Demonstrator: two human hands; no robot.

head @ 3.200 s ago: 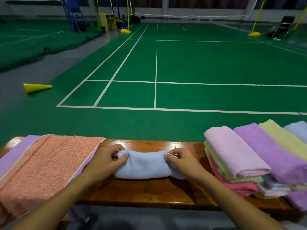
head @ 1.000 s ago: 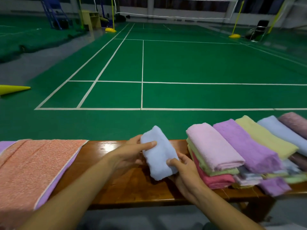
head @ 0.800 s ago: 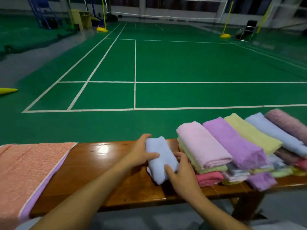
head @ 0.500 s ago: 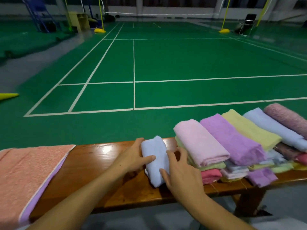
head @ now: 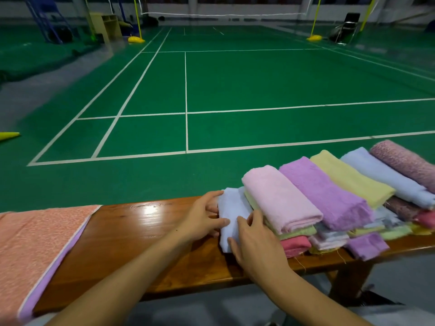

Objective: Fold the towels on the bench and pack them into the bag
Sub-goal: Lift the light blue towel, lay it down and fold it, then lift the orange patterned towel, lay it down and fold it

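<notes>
A folded light blue towel lies on the wooden bench, pushed against the left side of a pile of folded towels. My left hand grips its left edge, thumb on top and fingers along the far end. Flat on the towel's near half rests my right hand, fingers fairly straight. The pile's top row holds a pink towel, a purple towel, a yellow towel and further rolls. No bag is in view.
An unfolded orange towel over a purple one covers the bench's left end and hangs off the front. Bare wood lies between it and my hands. Beyond the bench is a green court floor; a yellow cone lies far left.
I lifted the blue towel, turned it lengthwise and carried it right. It now lies on the bench, tight against the pile, with my right hand on top of it.
</notes>
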